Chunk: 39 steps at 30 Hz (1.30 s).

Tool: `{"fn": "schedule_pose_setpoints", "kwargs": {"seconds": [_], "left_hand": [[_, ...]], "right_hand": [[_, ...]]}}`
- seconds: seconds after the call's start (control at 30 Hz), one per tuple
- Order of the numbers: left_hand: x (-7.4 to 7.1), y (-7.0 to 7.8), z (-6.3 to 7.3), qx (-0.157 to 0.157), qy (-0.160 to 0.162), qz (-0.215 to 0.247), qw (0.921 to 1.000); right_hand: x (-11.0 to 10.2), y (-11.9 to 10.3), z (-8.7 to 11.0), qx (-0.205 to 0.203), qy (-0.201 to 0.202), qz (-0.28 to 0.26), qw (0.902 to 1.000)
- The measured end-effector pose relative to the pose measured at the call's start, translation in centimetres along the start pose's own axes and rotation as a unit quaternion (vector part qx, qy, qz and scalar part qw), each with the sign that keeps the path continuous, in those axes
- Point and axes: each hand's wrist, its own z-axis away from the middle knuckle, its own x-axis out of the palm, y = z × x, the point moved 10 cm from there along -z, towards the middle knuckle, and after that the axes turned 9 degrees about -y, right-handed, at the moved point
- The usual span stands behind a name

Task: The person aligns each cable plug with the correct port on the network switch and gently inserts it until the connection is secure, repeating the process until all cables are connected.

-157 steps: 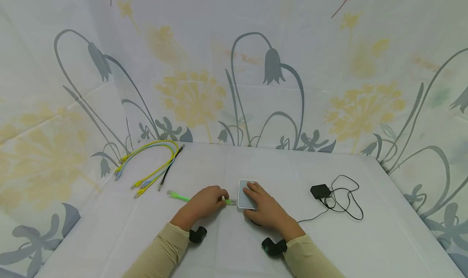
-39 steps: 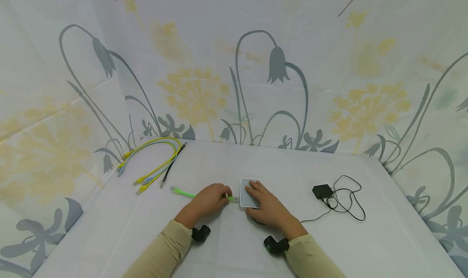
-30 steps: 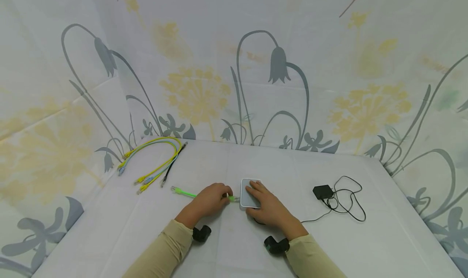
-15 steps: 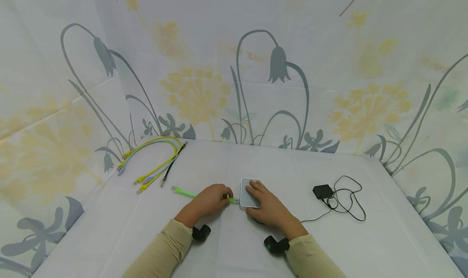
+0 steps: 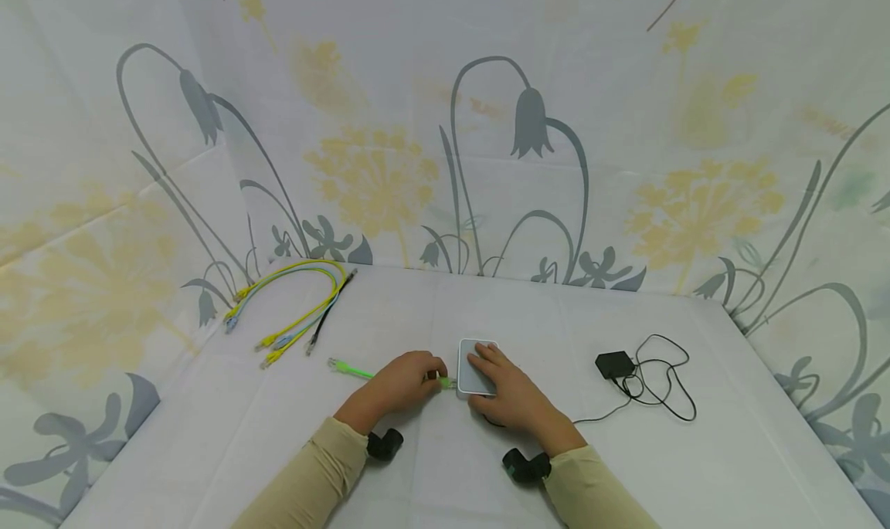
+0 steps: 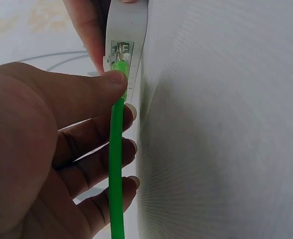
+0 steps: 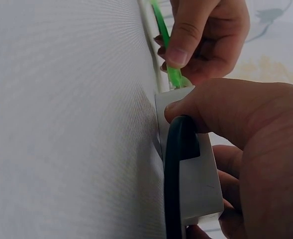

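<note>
My left hand point(image 5: 398, 382) pinches the plug end of a short green network cable point(image 5: 351, 370) between thumb and fingers. In the left wrist view the clear plug point(image 6: 118, 59) meets the socket in the side of a small white box with a grey top point(image 5: 469, 374); how deep it sits I cannot tell. My right hand point(image 5: 511, 394) holds this box, fingers spread over its top and thumb on the near side. The right wrist view has a black cord point(image 7: 173, 189) with an angled plug at the box point(image 7: 200, 186), beside the thumb. The cable's other plug point(image 5: 334, 364) lies loose leftward.
Several network cables, yellow, pale blue and black, lie curved together point(image 5: 327, 306) at the back left. A black power adapter point(image 5: 615, 364) with a coiled cord point(image 5: 684, 390) rests on the right of the white-covered table point(image 5: 445, 475). Flower-patterned cloth point(image 5: 389, 205) rises behind.
My left hand has edged slightly right, toward the box, with the green cable's plug. My right hand keeps its hold on the box. The head view has shifted a little.
</note>
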Motion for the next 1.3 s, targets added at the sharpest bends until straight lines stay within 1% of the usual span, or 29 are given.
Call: {"fn": "schedule_pose_setpoints", "kwargs": {"seconds": [0.4, 0.6, 0.77, 0.9, 1.17, 1.3], "left_hand": [[0.2, 0.1, -0.3, 0.004, 0.004, -0.002, 1.0], [0.1, -0.7, -0.2, -0.019, 0.001, 0.034, 0.9993], [0.0, -1.4, -0.1, -0.032, 0.005, 0.029, 0.999], [0.0, -1.5, -0.2, -0.03, 0.005, 0.024, 0.9992], [0.3, -1.3, -0.3, -0.019, 0.002, 0.002, 0.9998], [0.2, -0.9, -0.3, -0.003, 0.005, -0.009, 0.9999]], "right_hand": [[-0.1, 0.0, 0.1, -0.001, 0.001, 0.002, 1.0], [0.0, -0.1, 0.0, -0.003, -0.003, -0.001, 1.0], [0.1, 0.0, -0.1, -0.001, -0.004, 0.002, 1.0], [0.1, 0.0, -0.1, 0.002, -0.003, 0.004, 1.0], [0.1, 0.0, 0.0, 0.006, -0.005, 0.003, 1.0], [0.1, -0.1, 0.0, 0.004, -0.009, 0.002, 0.9999]]}}
